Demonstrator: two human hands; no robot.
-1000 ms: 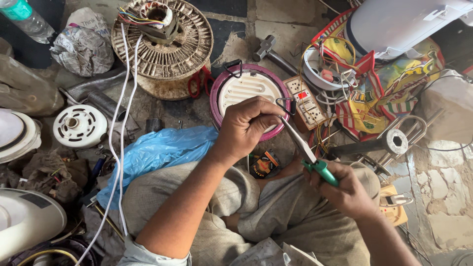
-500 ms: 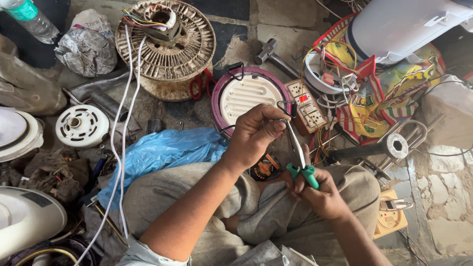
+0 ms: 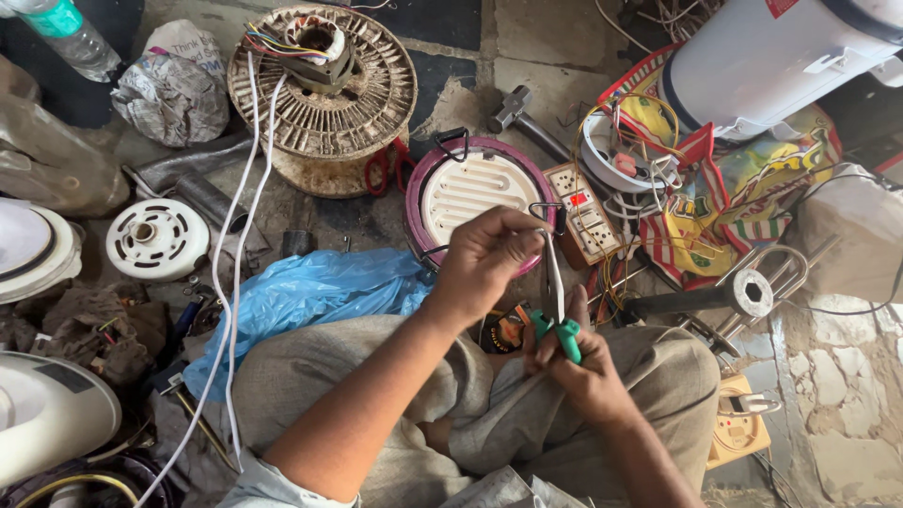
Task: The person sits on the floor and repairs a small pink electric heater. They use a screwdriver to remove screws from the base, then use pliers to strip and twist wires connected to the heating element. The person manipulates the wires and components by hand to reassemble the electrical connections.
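Green-handled pliers (image 3: 562,331) sit in your right hand (image 3: 585,374), fingers wrapped tight around the grips just above your lap. The metal nose points up toward your left hand (image 3: 484,265), which is pinched shut on a thin white wire (image 3: 555,282) that runs down to the tool. Your two hands are close together, almost touching, with the wire bridging them.

Just under your left wrist a small orange and black packet (image 3: 503,329) lies against your knee. To the left of that arm a blue plastic bag (image 3: 310,292) is crumpled on the floor, and a long white cable (image 3: 230,310) trails past it.

Right behind your left hand sits a round white heater plate with a pink rim (image 3: 466,188), and beside it, past your fingertips, a beige socket board (image 3: 585,214). Farther out, a hammer (image 3: 515,111) lies on the floor beyond the plate. Far off to the left stands a big rusty motor core (image 3: 324,89), with a crumpled newspaper ball (image 3: 171,89) next to it.
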